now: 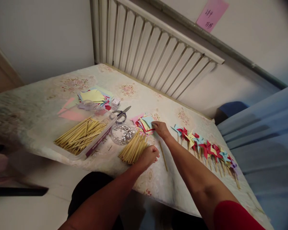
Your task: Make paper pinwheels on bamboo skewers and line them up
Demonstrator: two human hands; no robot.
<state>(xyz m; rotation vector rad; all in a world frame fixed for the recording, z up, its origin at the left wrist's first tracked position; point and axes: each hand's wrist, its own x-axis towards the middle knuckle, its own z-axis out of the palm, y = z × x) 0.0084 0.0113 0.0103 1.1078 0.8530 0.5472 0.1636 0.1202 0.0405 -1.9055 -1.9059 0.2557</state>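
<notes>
My right hand (161, 129) reaches to a small pile of coloured paper squares (141, 125), its fingertips pinched at the edge of a light blue paper square (148, 121) on top. Just beside a heap of thin wooden sticks (132, 150), my left hand (149, 155) is closed with curled fingers; what it holds, if anything, is hidden. A single stick (163, 156) lies on the cloth to the right of my left hand. Left of the paper pile stands a round clear dish (113, 135) with small shiny metal pieces in it.
A clear plastic box (83, 157) of sticks stands at left, with scissors (121, 114), a small white box (115, 103) and more coloured paper (92, 95) behind it. Finished paper pinwheels (207, 148) lie in a row at right. A floral cloth (127, 90) covers the table, beside a radiator (148, 48).
</notes>
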